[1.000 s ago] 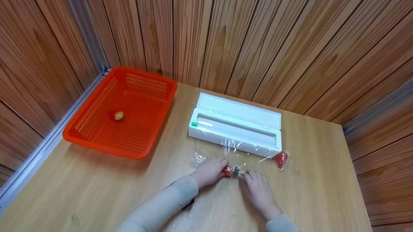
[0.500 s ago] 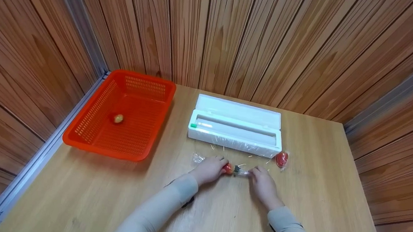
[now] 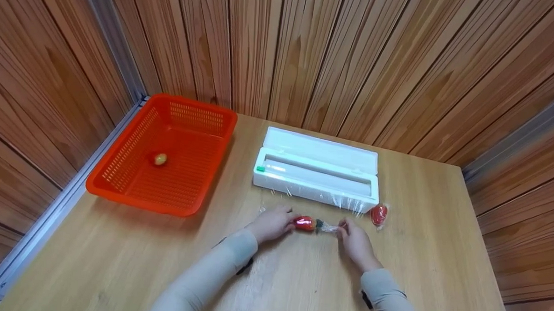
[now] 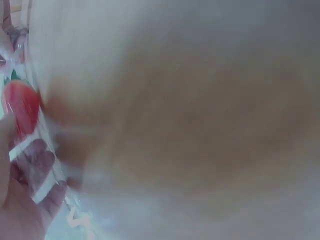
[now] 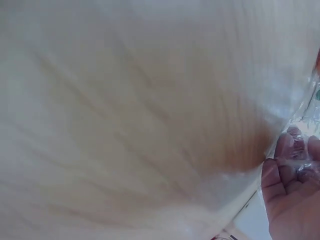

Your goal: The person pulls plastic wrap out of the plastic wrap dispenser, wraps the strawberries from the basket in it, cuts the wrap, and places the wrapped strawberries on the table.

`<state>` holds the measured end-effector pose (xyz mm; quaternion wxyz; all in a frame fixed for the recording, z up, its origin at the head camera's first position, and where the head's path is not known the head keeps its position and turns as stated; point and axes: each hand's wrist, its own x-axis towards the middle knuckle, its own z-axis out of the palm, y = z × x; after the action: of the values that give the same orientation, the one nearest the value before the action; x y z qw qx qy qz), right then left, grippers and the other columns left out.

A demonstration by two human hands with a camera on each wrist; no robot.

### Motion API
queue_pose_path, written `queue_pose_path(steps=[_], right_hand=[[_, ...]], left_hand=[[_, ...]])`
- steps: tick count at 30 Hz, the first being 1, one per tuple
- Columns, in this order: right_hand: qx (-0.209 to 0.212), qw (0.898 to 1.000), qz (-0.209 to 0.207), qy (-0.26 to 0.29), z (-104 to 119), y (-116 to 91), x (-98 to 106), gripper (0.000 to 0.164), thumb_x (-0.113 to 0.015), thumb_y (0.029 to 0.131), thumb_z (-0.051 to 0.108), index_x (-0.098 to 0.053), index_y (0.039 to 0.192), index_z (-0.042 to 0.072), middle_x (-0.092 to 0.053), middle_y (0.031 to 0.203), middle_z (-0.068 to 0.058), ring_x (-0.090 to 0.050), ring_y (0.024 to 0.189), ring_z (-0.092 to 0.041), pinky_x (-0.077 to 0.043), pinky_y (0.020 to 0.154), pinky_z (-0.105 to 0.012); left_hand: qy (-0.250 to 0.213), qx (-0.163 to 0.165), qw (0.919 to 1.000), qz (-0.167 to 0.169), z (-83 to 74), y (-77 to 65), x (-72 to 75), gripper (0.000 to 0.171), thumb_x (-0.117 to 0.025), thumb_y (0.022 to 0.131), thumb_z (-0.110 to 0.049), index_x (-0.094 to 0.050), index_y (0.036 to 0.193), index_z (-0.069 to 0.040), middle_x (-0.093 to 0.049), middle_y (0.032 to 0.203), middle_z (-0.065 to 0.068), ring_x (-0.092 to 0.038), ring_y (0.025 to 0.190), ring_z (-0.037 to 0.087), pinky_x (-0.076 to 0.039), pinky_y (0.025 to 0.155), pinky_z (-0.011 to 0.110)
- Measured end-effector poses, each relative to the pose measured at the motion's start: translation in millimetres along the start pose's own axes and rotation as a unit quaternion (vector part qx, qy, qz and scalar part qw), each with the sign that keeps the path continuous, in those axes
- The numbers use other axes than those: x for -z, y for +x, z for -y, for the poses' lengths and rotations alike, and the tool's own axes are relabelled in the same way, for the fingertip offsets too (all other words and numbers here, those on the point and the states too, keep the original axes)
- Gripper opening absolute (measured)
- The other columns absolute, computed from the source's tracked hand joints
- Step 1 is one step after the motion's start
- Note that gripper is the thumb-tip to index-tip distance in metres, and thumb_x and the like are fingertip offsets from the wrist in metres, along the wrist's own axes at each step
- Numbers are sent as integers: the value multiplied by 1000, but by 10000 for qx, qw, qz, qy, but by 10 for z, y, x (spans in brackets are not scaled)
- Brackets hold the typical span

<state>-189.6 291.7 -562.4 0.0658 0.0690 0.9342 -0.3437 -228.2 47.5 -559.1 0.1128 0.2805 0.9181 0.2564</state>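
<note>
A red strawberry [image 3: 305, 223] with a green leafy cap lies between my hands, wrapped in clear cling film. My left hand [image 3: 272, 224] pinches the film at the strawberry's pointed left end; the left wrist view shows its thumb [image 4: 9, 132] close beside the red strawberry [image 4: 21, 102]. My right hand [image 3: 356, 243] pinches the gathered film [image 3: 330, 228] beyond the green cap. In the right wrist view its fingers [image 5: 286, 172] are curled round the crumpled film [image 5: 305, 160]. Behind the hands stands a white cling film box [image 3: 315, 185], its lid raised.
Beside the box's right end lies another wrapped red piece [image 3: 379, 215]. An orange basket [image 3: 196, 184] stands at the left with a small round pale-and-red thing [image 3: 160, 159] in it. Wood-panelled walls [image 3: 318, 59] close off the back and sides of the table [image 3: 299, 292].
My left hand has slid left off the strawberry to its end, leaving more of it showing. My right hand has drawn slightly right, and the film at the cap is pulled into a narrow twist.
</note>
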Motion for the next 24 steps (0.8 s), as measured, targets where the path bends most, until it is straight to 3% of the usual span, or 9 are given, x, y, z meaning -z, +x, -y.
queue_pose_path(steps=[2,3,8,12,19,24], right_hand=[[-36,10000,39,84,-16,-1,7,9,-45,90,13,-52,94,14,-59,86,-1,-56,79,-13,-48,70,-29],[-28,9999,39,96,-22,-1,9,8,-46,89,12,-53,93,13,-59,85,-2,-56,78,-14,-48,70,-29],[91,9999,-54,-83,-58,13,4,10,-46,89,12,-56,88,11,-59,78,-2,-54,72,-13,-45,64,-26],[15,9995,36,-315,-58,16,8,12,-46,90,15,-58,91,12,-59,79,0,-53,72,-12,-45,64,-26],[-15,9981,157,-596,-26,20,5,14,-45,91,17,-58,94,13,-60,82,-1,-55,76,-14,-46,71,-33],[96,9962,20,-867,-19,50,7,14,-45,90,18,-59,92,13,-59,81,-1,-54,75,-15,-45,69,-34]], left_hand=[[610,-318,9976,-47,78,-44,13,37,-54,85,-27,-49,121,-21,-53,116,0,-49,110,17,-39,96,35],[657,-306,9973,-72,118,-68,20,37,-56,83,-25,-49,119,-19,-54,114,0,-50,108,17,-39,95,35],[595,-290,9967,-479,297,-187,59,12,-52,85,-19,-56,96,-14,-56,92,1,-53,88,17,-44,83,32],[363,-242,9960,-781,380,-253,110,12,-50,87,-20,-60,86,-13,-55,85,1,-52,80,16,-44,77,31],[-369,346,9944,-929,434,-245,157,15,-50,87,-20,-63,88,-12,-60,85,1,-55,82,16,-45,79,32],[-429,811,9878,-1260,488,-227,192,10,-52,85,-21,-62,85,-16,-62,82,-3,-54,82,16,-41,81,33]])
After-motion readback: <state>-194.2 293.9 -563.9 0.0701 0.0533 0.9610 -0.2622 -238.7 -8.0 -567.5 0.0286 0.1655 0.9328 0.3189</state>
